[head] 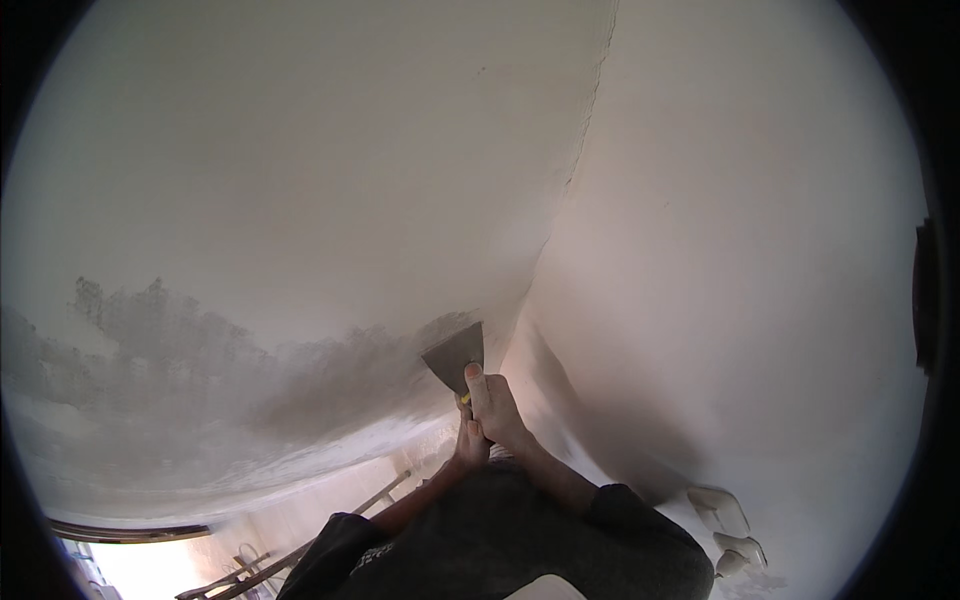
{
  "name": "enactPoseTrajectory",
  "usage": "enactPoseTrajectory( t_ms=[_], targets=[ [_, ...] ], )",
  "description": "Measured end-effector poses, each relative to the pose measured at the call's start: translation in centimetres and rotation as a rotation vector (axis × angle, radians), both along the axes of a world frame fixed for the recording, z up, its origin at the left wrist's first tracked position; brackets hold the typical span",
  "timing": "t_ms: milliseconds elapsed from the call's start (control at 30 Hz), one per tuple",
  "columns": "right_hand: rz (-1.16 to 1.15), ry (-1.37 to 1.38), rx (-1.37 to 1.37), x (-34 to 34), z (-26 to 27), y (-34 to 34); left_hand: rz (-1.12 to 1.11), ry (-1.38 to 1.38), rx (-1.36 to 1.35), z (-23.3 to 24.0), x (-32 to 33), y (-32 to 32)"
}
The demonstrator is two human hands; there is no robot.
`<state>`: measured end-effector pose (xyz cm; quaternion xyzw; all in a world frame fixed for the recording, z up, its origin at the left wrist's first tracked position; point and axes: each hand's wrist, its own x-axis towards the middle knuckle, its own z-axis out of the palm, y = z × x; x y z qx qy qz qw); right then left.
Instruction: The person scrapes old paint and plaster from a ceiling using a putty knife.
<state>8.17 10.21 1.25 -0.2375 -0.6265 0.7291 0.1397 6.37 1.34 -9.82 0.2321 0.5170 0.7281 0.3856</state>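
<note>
Both of my hands are on one putty knife (457, 358) with a wide flat metal blade and a bit of yellow at its neck. My right hand (498, 409) wraps the handle, its thumb laid up along the base of the blade. Lower on the handle is my left hand (472, 448), partly hidden behind the right wrist. The blade's edge rests against or very near a plastered surface (322, 187), at the tip of a grey, scraped-looking patch (337, 382). White dust coats my fingers.
A cracked corner line (583, 135) separates this surface from a second pale one (720, 262). Down at the left are a wooden ladder (300, 553) and a bright opening (150, 566). Two white hollow fittings (721, 511) are at lower right. A dark object (922, 296) sits at the right rim.
</note>
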Motion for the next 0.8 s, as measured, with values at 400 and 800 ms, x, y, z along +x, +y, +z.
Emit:
enactPoseTrajectory(
  t_ms=[400, 800],
  targets=[
    [-0.074, 0.027, 0.048, 0.2, 0.1, -0.8, -0.059, -0.02, -0.012, 0.3, -0.4, -0.6],
    [-0.064, 0.022, 0.176, 0.2, -1.4, -0.5, 0.164, 0.101, 0.018, 0.2, 0.6, 0.9]
  ],
)
